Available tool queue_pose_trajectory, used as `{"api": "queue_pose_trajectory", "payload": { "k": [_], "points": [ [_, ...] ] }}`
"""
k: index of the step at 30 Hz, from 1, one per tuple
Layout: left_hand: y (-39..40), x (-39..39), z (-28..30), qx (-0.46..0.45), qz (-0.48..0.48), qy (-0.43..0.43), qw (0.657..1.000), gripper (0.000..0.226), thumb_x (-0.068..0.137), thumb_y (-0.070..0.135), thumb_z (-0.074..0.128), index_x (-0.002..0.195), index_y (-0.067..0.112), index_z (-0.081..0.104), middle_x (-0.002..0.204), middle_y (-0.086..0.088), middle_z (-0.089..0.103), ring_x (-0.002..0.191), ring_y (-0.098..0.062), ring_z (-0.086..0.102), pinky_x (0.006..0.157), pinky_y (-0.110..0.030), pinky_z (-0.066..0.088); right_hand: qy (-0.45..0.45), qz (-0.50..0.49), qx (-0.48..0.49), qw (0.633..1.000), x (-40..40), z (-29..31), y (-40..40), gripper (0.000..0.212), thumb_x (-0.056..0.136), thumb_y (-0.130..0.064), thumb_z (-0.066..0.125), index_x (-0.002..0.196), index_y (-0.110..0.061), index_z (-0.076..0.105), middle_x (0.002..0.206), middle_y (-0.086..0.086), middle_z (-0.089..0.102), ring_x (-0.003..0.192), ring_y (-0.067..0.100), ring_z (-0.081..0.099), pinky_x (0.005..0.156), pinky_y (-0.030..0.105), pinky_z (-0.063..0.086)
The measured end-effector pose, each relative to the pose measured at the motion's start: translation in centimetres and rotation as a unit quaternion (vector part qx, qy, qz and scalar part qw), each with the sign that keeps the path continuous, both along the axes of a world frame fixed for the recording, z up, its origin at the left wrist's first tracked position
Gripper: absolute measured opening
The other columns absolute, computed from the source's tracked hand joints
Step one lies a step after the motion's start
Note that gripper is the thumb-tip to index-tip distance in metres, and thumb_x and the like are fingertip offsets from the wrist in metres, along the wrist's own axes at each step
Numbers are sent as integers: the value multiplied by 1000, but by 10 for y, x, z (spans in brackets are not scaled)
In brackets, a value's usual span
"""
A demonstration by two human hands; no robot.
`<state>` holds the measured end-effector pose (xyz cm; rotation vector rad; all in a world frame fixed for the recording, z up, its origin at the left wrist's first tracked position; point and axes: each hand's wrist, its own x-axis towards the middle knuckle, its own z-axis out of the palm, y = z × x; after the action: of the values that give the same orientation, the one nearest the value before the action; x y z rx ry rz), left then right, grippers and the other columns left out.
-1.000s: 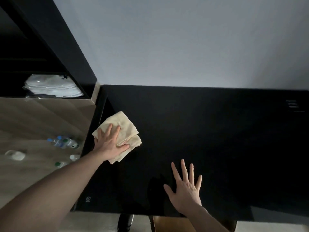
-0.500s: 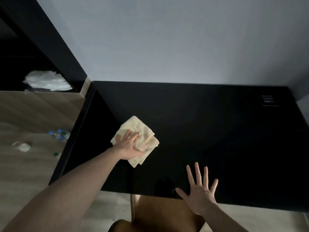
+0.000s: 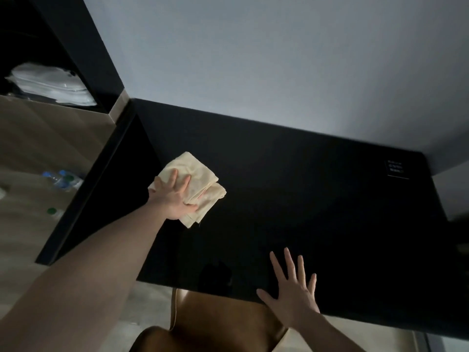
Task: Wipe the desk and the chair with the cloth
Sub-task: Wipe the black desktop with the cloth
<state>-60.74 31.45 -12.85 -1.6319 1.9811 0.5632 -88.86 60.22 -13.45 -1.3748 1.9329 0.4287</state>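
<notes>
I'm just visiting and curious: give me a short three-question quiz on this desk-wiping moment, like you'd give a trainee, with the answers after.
1. True or false: the cloth lies on the black desk near its left side.
2. Which hand presses on the cloth? A) left hand B) right hand C) both
3. Fill in: the right hand's fingers are ____ over the desk's near edge, holding nothing.

Key
1. True.
2. A. The left hand lies on the cloth with fingers straight.
3. Spread. Below that edge, the brown chair shows, with no cloth on it.
</notes>
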Motion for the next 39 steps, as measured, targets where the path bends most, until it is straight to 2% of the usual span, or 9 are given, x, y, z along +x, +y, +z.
{"api": "queue_pose_trajectory", "payload": {
  "k": [6,10,16,21,24,27,30,33,39],
  "points": [
    [-1,-32,0,33,84,-9,996,120,71,104,29,160,44,-24,169,3,-34,154,-58,-15,120,-76,13,47,7,-86,995,-85,0,7,96,96,-83,34,161,-46,-27,168,-8,-40,159,31,-30,128,64,-5],
    [21,-63,-5,19,124,-11,992,123,66,106,25,160,43,-24,170,1,-31,154,-59,-11,121,-74,13,31,41,-87,995,-138,-20,27,92,86,-90,7,155,-47,-36,162,-9,-49,155,29,-37,128,63,-9],
    [68,-183,-4,10,153,-19,988,112,80,97,31,162,41,-21,172,0,-28,155,-58,-7,122,-71,12,-14,115,-125,985,-210,-31,49,90,100,-79,28,161,-45,-28,164,-5,-48,154,29,-39,129,55,-13],
    [110,-322,-3,36,105,8,994,112,79,96,31,160,42,-26,171,0,-25,152,-60,-18,121,-75,10,30,61,-104,992,-304,-18,70,91,102,-75,34,164,-40,-24,167,-1,-43,157,34,-32,130,62,-4],
    [134,-369,6,34,79,26,996,110,75,99,27,160,43,-17,168,1,-15,150,-60,-13,118,-74,20,35,31,-62,997,-346,-14,73,96,100,-77,37,165,-38,-23,168,1,-41,159,39,-27,129,66,2],
    [152,-365,7,20,57,39,997,107,72,102,25,157,46,-6,166,4,-12,151,-55,-9,119,-69,26,11,-4,-41,999,-360,-14,75,100,97,-80,40,162,-42,-27,169,1,-38,159,41,-25,128,68,8],
    [156,-343,3,19,33,37,999,106,78,96,37,157,49,-15,168,5,-25,153,-55,-18,125,-67,18,7,1,-43,999,-357,-13,74,98,99,-79,37,155,-43,-35,169,1,-40,159,42,-26,128,69,9],
    [151,-336,-3,23,39,33,998,107,89,85,45,157,46,-27,167,2,-39,152,-56,-26,127,-69,7,-2,-1,-29,1000,-352,-9,70,95,102,-76,36,161,-42,-29,168,1,-41,158,42,-28,127,70,6],
    [154,-336,-16,14,55,59,997,104,91,79,52,155,49,-26,165,3,-39,153,-56,-24,126,-70,9,-6,20,-23,1000,-360,-13,76,93,100,-78,34,161,-45,-28,165,-1,-46,155,40,-34,125,71,-2]
  ]
}}
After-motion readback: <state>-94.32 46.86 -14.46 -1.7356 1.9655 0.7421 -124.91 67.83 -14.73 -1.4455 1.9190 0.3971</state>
